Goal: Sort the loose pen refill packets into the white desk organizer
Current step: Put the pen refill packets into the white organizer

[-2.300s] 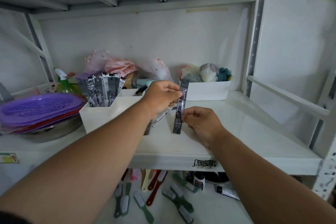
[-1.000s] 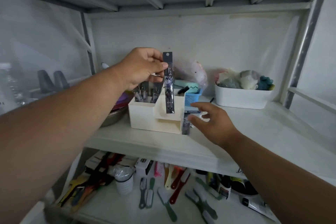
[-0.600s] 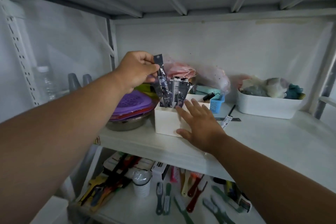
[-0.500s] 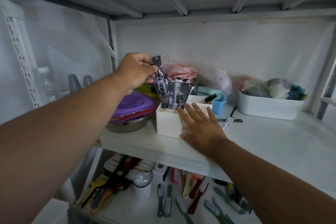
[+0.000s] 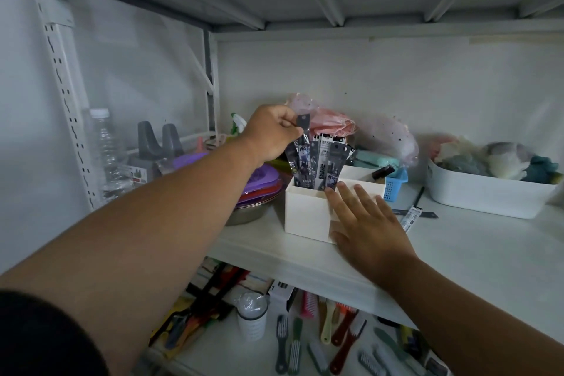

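Landmark: white rectangular plastic desk organizer (image 5: 308, 214), standing on the white shelf board (image 5: 457, 253).

Nearest, below and in front of the organizer: lower shelf with assorted plastic brushes (image 5: 317, 342) lying flat and a small white-capped jar (image 5: 251, 316).

Right hand (image 5: 367, 227), fingers straight and spread, laid flat against the organizer's front right corner; fingertips reach its top rim. Holds nothing.

Left hand (image 5: 271, 134) above the organizer's left compartment, fingers curled, pinching the top tab of a dark, narrow pen refill packet (image 5: 303, 151). Packet hangs near upright, its lower end down inside that compartment among the other dark and white refill packets (image 5: 328, 162) standing there.

Just right of the organizer, on the shelf board: two loose refill packets (image 5: 410, 217), one white-labelled, one dark, crossing each other, lying flat.

Left of the organizer: stack of purple and red plastic plates (image 5: 262, 181) in a steel bowl (image 5: 248, 212). Further left, a clear plastic bottle (image 5: 106, 149).

Behind the organizer: small blue plastic basket (image 5: 395, 186), pink items in clear bags (image 5: 335, 125).

Well right of it: white plastic bin (image 5: 485, 195) with soft toys.
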